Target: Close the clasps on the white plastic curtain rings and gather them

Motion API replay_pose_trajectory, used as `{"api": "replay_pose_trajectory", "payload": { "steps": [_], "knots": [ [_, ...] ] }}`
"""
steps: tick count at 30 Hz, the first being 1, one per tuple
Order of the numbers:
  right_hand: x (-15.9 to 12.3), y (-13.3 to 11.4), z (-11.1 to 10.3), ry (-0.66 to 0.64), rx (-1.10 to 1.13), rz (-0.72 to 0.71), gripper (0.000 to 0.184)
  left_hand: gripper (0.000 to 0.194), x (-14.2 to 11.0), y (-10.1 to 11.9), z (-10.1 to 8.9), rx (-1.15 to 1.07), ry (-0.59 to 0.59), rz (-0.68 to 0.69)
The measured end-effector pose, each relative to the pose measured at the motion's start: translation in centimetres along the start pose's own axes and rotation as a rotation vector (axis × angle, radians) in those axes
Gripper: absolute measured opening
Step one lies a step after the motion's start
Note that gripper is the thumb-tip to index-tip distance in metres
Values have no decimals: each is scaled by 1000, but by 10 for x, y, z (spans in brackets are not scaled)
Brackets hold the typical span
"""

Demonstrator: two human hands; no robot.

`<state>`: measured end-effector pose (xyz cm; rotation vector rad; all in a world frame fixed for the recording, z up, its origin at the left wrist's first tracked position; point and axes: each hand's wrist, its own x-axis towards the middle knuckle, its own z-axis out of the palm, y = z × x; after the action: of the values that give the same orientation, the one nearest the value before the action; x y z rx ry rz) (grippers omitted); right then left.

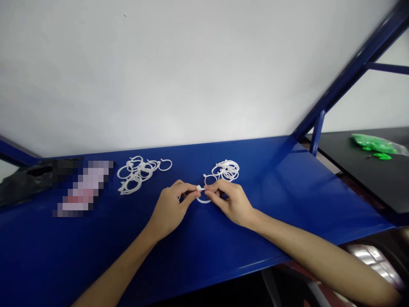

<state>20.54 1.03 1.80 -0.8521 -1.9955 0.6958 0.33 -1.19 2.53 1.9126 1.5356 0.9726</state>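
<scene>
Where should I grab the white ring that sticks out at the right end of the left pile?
I'd pinch the outer right edge of that white ring, coming from the right. That thin, curved edge juts out over the blue table, while its left side meets the tangled pile, where fingers might catch other rings.

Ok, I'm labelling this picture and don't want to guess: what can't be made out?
All in the head view:
- Held white ring: fingers of the left hand and right hand cover parts of it.
- Right ring pile and left ring pile: overlapping rings hide the exact counts.
- Pixelated item: blocks hide its details.
- Black plastic: left edge cuts it off.
</scene>
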Motion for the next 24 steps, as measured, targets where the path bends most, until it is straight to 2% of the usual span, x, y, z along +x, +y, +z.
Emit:
{"api": "replay_pose_trajectory", "payload": {
  "steps": [7,12,15,19,22,24],
  "knots": [
    [-6,-3,-3,-76,46,-73,11,15,-3,-2,6,-27,62,123],
    [-3,3,-4,-96,28,-190,10,15,-1,1,4,-40,-10,122],
    [4,9,-7,-47,-53,-242,13,15,3,6,-2,-5,-49,106],
    [13,22,-16,67,-227,-213,14,21,8,-2,-19,157,-43,85],
    [20,33,-24,104,-432,-138,20,28,10,-23,-34,375,-44,61],
    [24,39,-28,109,-554,-108,25,26,10,-36,-41,508,-68,49]
  ]
}}
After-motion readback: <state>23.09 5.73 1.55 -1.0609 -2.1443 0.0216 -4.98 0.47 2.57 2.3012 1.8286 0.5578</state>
